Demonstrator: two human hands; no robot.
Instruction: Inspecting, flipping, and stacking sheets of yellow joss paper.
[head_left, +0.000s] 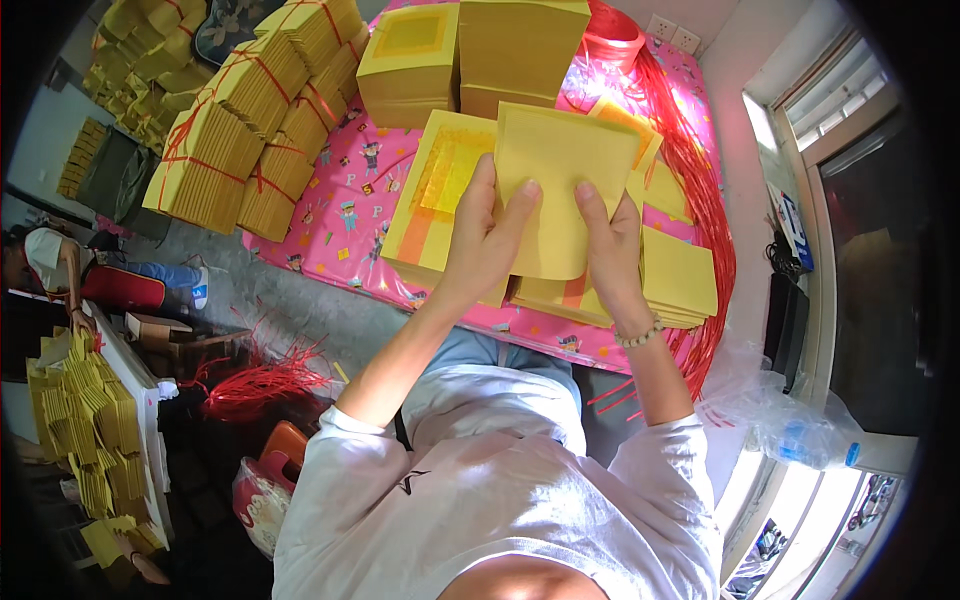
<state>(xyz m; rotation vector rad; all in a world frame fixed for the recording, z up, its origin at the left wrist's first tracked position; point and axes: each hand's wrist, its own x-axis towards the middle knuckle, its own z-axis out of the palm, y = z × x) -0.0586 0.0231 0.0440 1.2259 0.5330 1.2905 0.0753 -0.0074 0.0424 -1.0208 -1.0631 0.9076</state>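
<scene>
Both my hands grip a yellow paper sheet (562, 150), or a thin stack of such sheets, raised above the table. My left hand (487, 222) is closed on its left edge with the thumb on top. Around the lower right edge closes my right hand (613, 245), its thumb also on the near face. Below lies a stack of yellow paper (405, 215) with a shiny gold square and an orange strip. Another yellow paper stack (680, 272) sits right of my right hand.
A pink patterned tablecloth (345, 245) covers the table. Tall paper stacks (410, 80) stand at the back; red-tied bundles (215, 150) fill the left. Red cords (705, 260) hang along the right edge. Other people work at a table (150, 440) far left.
</scene>
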